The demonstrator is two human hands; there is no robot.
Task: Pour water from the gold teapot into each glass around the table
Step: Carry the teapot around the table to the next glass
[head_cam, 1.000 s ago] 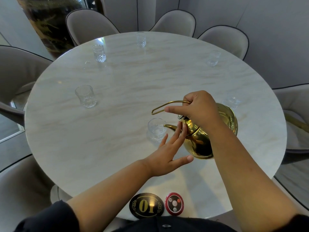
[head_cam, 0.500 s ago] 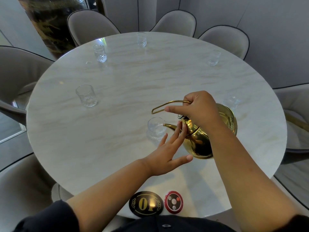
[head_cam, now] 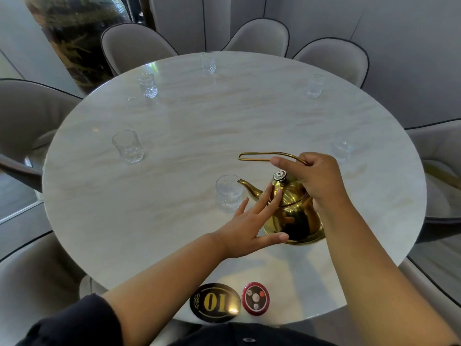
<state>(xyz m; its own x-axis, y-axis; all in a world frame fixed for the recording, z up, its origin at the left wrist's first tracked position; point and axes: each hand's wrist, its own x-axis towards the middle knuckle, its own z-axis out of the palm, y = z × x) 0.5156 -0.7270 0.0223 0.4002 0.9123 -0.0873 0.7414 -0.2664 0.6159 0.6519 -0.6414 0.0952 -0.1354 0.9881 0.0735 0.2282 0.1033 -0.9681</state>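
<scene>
A gold teapot (head_cam: 293,216) stands close to upright near the middle of the round marble bench (head_cam: 174,131), toward my right. Whether its base touches the top, I cannot tell. The right grip (head_cam: 316,178) is curled around the thin wire handle (head_cam: 259,156) that loops over the pot. The left grip (head_cam: 245,226) is flat and loose, with straight fingers (head_cam: 268,196) laid on the lid just under its knob (head_cam: 280,175) and the thumb down by the pot's base.

The spout points left, its tip right at the rim of the nearest glass (head_cam: 228,193). Five more glasses sit around the edge, well apart from each other: one at the left (head_cam: 128,146), one far left (head_cam: 147,85), one at the far side (head_cam: 208,62), one far right (head_cam: 315,86) and one at the right (head_cam: 341,148), just beyond the right grip.

By the near edge lie a black "01" number plate (head_cam: 215,302) and a red call button (head_cam: 256,298), side by side. Grey chairs (head_cam: 134,43) ring the bench.
</scene>
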